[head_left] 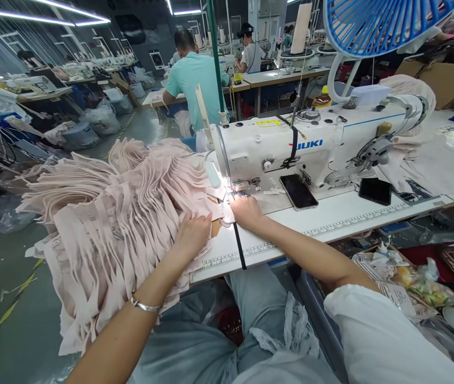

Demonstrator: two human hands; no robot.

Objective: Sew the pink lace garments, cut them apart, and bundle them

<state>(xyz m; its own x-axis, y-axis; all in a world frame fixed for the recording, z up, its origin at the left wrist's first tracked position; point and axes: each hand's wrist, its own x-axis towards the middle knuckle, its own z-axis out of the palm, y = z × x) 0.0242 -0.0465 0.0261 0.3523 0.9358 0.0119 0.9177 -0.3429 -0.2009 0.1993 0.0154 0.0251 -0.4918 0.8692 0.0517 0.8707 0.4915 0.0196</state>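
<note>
A white sewing machine stands before me, its needle area lit. My right hand is right at the needle, fingers curled onto a small piece of pale pink fabric; its fingertips are partly hidden. To the left, my left hand is closed on the edge of pale pink cloth, at the near side of a large heap of layered pale pink fabric pieces. From below the needle area a black strap runs down over the table's front edge, just left of my right wrist.
Two dark phones, one against the machine and another farther right, lie on the white table. A blue fan hangs close at upper right. More pink cloth spreads behind the phones. Co-workers sit at machines beyond.
</note>
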